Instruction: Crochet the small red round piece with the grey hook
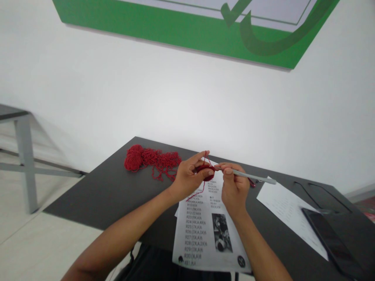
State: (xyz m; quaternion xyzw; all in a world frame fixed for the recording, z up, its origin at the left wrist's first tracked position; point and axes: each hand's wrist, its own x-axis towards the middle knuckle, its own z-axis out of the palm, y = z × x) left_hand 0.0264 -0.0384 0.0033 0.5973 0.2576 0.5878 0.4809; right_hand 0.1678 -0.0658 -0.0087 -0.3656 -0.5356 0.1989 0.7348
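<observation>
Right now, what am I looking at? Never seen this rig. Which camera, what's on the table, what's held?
No robot here: two bare human hands. There is one picture, from a camera worn on the person's head, looking forward and down.

The left hand holds a small, round, dark-red crocheted piece, with red yarn looped up over a raised finger. The right hand holds a slim hook with a long grey handle, its tip at the piece.

On the dark, flat-topped table: a red yarn ball with a loose tangle, a white printed pattern sheet below the hands, and to the right a second white sheet, a flat black phone or tablet and what look like thin-framed glasses.
</observation>
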